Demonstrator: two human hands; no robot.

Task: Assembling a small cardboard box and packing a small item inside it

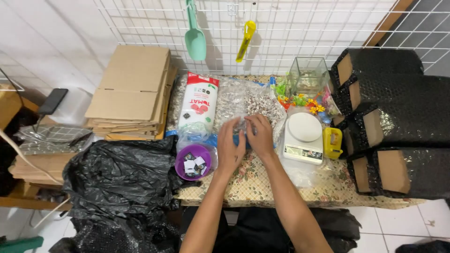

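Note:
My left hand (229,146) and my right hand (260,136) meet over the low table (262,187), both pinching a small clear plastic bag (242,125). What the bag holds is too small to tell. Just behind them lies a large clear bag of small pale pebbles (243,99). A purple bowl (191,161) with small dark and white packets sits left of my left hand. A white kitchen scale (303,137) stands right of my right hand.
A white and red sack (199,100) lies behind the bowl. Flat cardboard (131,91) is stacked at left, black plastic bags (117,180) below it. Black bubble-wrapped parcels (398,122) fill the right. A glass tank (308,75), yellow tape dispenser (332,142), green scoop (194,37) and yellow cutter (245,40) are nearby.

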